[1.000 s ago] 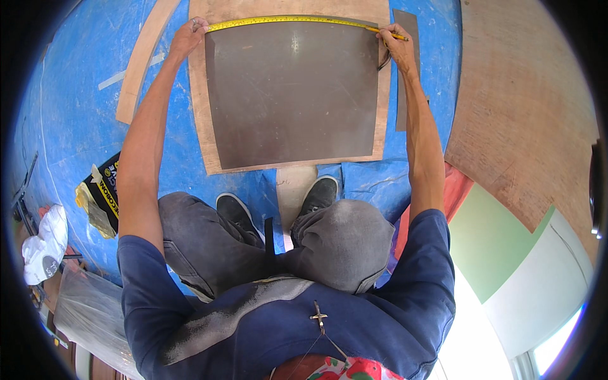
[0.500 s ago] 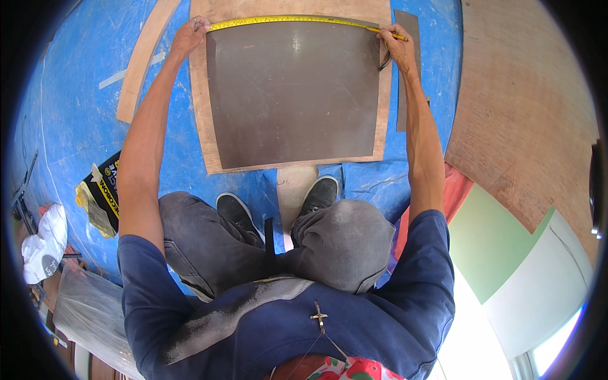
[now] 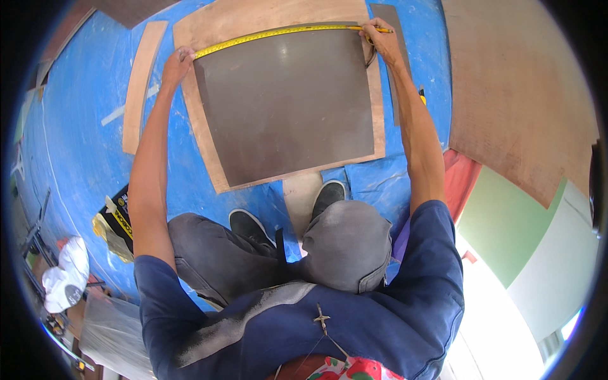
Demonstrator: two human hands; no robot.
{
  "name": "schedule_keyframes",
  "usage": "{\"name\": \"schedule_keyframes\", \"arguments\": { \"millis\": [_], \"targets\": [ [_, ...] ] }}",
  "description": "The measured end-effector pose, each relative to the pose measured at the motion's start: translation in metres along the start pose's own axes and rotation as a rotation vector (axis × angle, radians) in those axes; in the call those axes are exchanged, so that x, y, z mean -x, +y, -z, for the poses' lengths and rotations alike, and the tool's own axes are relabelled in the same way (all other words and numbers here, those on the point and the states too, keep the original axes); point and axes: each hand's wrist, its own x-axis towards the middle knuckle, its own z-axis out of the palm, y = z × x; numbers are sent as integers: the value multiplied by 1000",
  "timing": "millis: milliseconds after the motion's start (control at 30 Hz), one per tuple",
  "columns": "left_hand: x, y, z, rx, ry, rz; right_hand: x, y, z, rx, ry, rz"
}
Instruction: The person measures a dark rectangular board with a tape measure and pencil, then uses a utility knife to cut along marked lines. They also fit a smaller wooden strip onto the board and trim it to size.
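A yellow tape measure (image 3: 272, 33) is stretched along the far edge of a dark grey-brown sheet (image 3: 285, 107). The sheet lies on a larger light plywood board (image 3: 212, 152). At the far left corner, my left hand (image 3: 180, 62) is closed on one end of the tape. My right hand (image 3: 382, 44) is closed at the far right corner, with a yellow pencil (image 3: 384, 30) between its fingers and the tape's other end against them. A dark loop hangs under that hand; I cannot make out what it belongs to.
Blue sheeting (image 3: 82, 82) covers the floor. A wooden strip (image 3: 140, 88) lies to the left, a narrow dark strip (image 3: 387, 57) to the right beneath my forearm. Farther right is a large plywood panel (image 3: 519, 82). A black-and-yellow package (image 3: 119, 218) sits by my left arm.
My view has shifted and turned a little, so the board and sheet appear tilted. Both hands stay at the sheet's far corners, with the tape still stretched between them.
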Motion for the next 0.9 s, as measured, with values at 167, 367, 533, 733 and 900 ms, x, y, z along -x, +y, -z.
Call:
{"name": "schedule_keyframes", "arguments": {
  "millis": [167, 367, 533, 733, 900],
  "targets": [
    [5, 10, -1, 37, 26, 51, 5, -9, 6, -85, -67, 37],
    [10, 13, 0, 68, 18, 40, 2, -20, 20, -122, -41, 85],
    [8, 14, 1, 83, -2, 61, 18, -11, 16, 607, 50, 586],
    [9, 15, 0, 116, 8, 60, -6, -13, 24, 723, -87, 480],
    [12, 22, 0, 69, 14, 76, -24, -5, 21, 859, -25, 391]
  ]
}}
